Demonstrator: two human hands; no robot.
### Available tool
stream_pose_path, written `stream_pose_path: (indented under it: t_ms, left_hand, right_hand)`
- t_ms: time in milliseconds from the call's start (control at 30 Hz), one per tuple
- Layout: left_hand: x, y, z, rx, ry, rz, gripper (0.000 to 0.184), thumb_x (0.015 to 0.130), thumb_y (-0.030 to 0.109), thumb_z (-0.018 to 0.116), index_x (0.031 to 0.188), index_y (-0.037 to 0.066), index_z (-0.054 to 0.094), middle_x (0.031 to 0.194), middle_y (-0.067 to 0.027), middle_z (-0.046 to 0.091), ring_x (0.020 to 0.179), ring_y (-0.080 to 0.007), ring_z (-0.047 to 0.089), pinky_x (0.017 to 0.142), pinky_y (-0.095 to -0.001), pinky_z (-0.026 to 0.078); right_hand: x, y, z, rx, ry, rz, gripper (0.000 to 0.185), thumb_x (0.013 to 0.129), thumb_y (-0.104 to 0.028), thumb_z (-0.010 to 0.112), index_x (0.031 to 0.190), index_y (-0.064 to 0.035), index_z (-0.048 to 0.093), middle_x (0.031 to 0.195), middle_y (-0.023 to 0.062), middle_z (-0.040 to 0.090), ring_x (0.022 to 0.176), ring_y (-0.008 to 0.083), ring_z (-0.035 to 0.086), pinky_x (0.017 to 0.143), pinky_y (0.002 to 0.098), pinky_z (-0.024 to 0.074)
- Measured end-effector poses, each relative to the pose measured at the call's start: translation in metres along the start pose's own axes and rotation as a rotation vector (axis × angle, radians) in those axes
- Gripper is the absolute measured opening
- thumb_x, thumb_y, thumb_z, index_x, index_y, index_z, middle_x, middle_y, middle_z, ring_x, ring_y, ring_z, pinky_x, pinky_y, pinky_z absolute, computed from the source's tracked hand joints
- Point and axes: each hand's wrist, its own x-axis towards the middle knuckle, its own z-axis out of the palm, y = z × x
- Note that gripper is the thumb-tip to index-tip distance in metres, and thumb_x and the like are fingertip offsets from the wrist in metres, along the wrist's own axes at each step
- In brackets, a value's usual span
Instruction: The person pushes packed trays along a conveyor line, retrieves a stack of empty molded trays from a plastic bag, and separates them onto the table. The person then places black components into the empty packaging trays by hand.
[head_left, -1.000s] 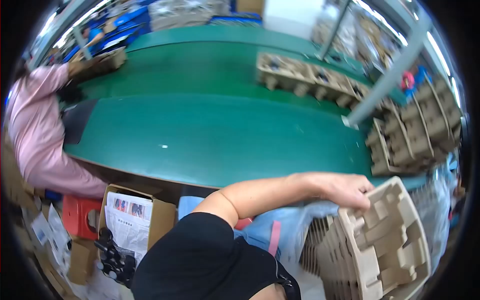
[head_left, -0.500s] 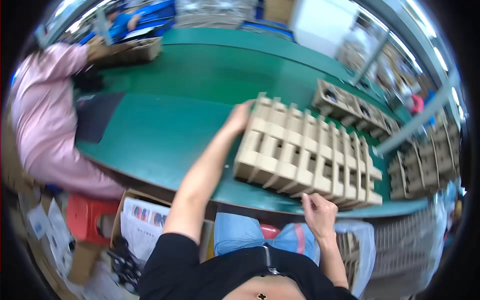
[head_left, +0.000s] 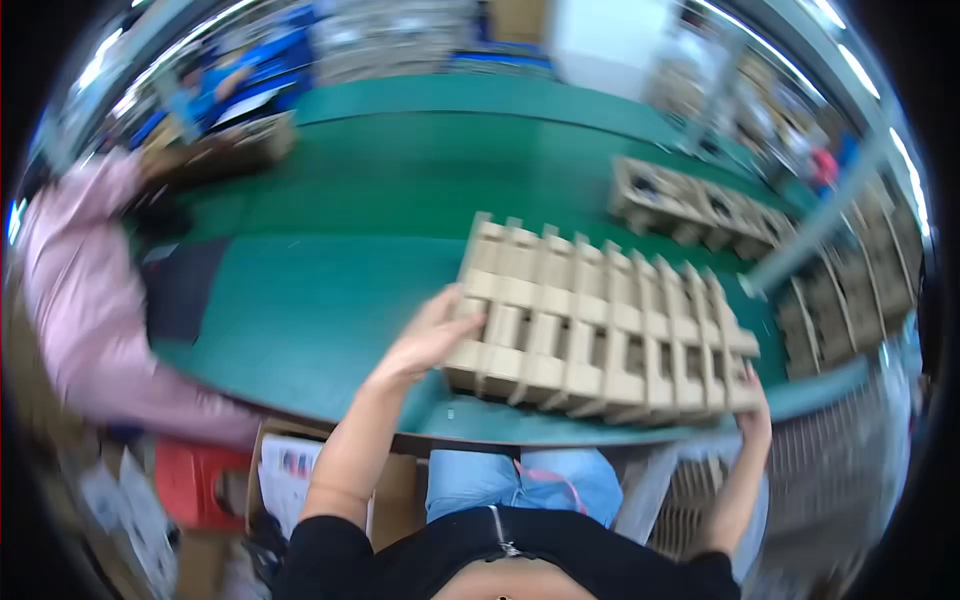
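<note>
A block of tan cardboard inserts, slotted and standing pressed side by side in a row, sits at the front of the green table. My left hand grips its left end, the thumb lying over the near side and the fingers mostly hidden behind. At the right end, my right hand is closed round the last insert, with its fingertips at the edge. The block slants slightly, its right end nearer to me. Motion blurs both hands a little.
The green table carries a long tan tray with dark items at the back right. More cardboard inserts stand at the far right beside a metal post. A co-worker in a pink sleeve works at the left, near a red stool.
My left hand has come down from the block's far left corner to its near left side. My right hand has moved from the front edge to the right end. The view has shifted.
</note>
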Motion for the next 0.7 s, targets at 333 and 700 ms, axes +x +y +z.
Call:
stream_pose_path:
  t_ms: [333, 700]
  left_hand:
    - [-0.029, 0.047, 0.030, 0.540, 0.356, 0.172, 0.051, 0.087, 0.013, 0.056, 0.131, -0.004, 0.036, 0.128, -0.0161, 0.046, 0.119, -0.0218, 0.043, 0.102, -0.0310, 0.032]
    - [-0.007, 0.050, 0.026, 0.449, 0.344, -0.103, 0.054, 0.085, 0.023, 0.060, 0.126, -0.006, 0.040, 0.124, -0.0190, 0.050, 0.116, -0.0251, 0.047, 0.099, -0.0322, 0.036]
  right_hand:
    - [0.058, -0.015, 0.032, -0.261, -0.318, -0.237, 0.050, 0.091, -0.033, 0.055, 0.131, -0.0042, 0.044, 0.122, 0.0082, 0.054, 0.110, 0.0183, 0.053, 0.092, 0.0334, 0.0442]
    - [0.102, -0.005, 0.005, -0.276, -0.029, -0.137, 0.043, 0.086, -0.029, 0.063, 0.119, -0.0021, 0.054, 0.110, 0.0056, 0.059, 0.096, 0.0161, 0.058, 0.079, 0.0272, 0.0457]
